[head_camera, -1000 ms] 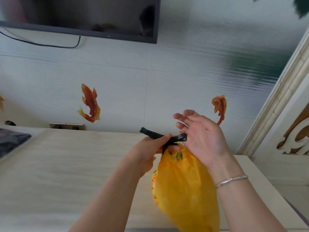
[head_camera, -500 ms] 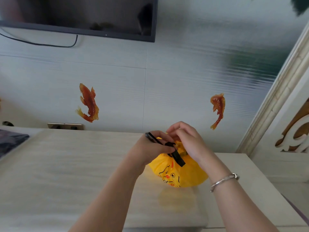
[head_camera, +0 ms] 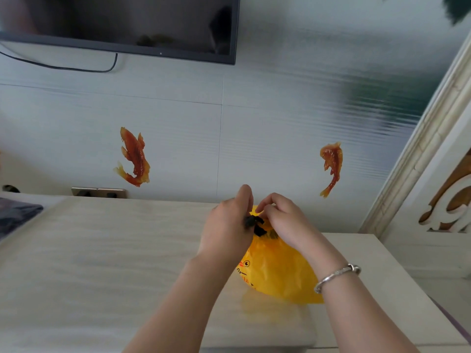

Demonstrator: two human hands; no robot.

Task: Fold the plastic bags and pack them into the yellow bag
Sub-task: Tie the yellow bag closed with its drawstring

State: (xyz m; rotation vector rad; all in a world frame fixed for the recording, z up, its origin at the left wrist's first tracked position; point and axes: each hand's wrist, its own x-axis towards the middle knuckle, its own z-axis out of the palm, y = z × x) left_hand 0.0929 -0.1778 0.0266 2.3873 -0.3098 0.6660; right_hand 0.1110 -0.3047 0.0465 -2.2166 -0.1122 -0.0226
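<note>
The yellow bag (head_camera: 277, 271), printed with a cartoon face, sits bulging on the pale table (head_camera: 102, 263). A black strip (head_camera: 256, 225) is wound round its gathered neck. My left hand (head_camera: 226, 225) grips one end of the black strip at the neck's left side. My right hand (head_camera: 283, 220) has curled fingers pinching the yellow neck and the strip from the right. What is inside the bag is hidden.
A wall with fish stickers (head_camera: 133, 157) and a socket plate (head_camera: 98, 192) stands right behind the table. A dark screen (head_camera: 119, 24) hangs above. Dark cloth (head_camera: 15, 215) lies at the far left. The table's right edge meets a carved white frame (head_camera: 420, 174).
The yellow bag, held up in the air a second ago, now rests on the table. Both hands have closed in on its neck, and the black strip is drawn up short.
</note>
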